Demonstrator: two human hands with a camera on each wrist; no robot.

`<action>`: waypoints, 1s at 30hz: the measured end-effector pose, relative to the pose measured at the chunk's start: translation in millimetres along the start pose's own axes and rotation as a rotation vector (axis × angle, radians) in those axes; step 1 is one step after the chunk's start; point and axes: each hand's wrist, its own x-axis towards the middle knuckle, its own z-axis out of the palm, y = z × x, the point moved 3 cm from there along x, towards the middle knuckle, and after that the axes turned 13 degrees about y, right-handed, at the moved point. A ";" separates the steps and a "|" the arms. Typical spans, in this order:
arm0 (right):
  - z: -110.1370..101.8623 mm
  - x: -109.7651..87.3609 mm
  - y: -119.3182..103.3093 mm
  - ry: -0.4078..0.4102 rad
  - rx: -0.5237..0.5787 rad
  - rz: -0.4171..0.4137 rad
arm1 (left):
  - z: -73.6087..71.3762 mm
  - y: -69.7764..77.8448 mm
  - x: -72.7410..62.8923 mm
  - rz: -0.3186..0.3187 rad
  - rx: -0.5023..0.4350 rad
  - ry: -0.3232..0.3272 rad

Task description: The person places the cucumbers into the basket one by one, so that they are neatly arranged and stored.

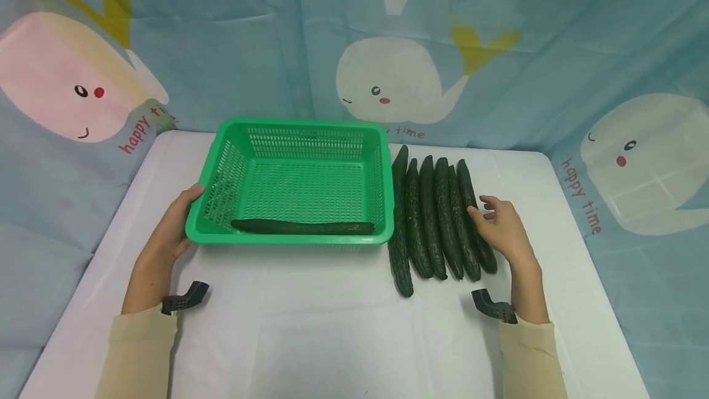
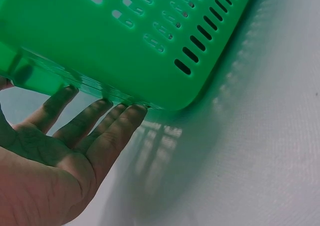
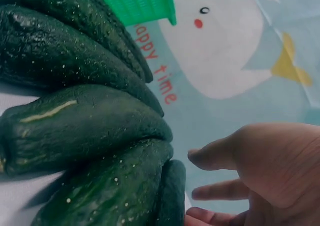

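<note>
My left hand (image 1: 174,223) holds the left rim of a green plastic basket (image 1: 290,238); in the left wrist view its fingers (image 2: 117,131) reach up against the basket's outer side. One cucumber (image 1: 301,227) lies lengthwise inside, along the near wall. To the right of the basket, several dark green cucumbers (image 1: 444,220) lie side by side, the longest one (image 1: 400,226) right next to the basket. My right hand (image 1: 505,228) hovers by the rightmost cucumber (image 1: 469,193), fingers loosely bent and holding nothing. In the right wrist view, its thumb and fingers (image 3: 220,188) are apart from each other.
A white cloth (image 1: 332,325) covers the table. Behind and at both sides hangs a blue curtain (image 1: 221,54) printed with whales. Each wrist wears a black camera mount, one (image 1: 185,298) on the left and one (image 1: 493,308) on the right.
</note>
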 end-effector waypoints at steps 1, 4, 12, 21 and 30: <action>1.0 0.4 1.0 -0.007 -0.004 0.011 | 0.2 0.0 0.0 -0.001 -0.002 0.001; 4.2 1.8 2.8 -0.036 -0.016 0.028 | 0.1 -0.2 0.3 -0.016 -0.007 0.007; 7.9 -0.8 9.3 -0.093 -0.039 0.102 | 1.2 -0.5 0.2 -0.031 -0.004 0.004; 7.4 -1.6 11.8 -0.077 -0.057 0.100 | 1.2 -1.1 -0.1 -0.005 -0.012 -0.013; 7.6 -3.5 9.7 -0.048 -0.096 0.104 | 0.5 0.1 -0.4 -0.012 0.000 -0.014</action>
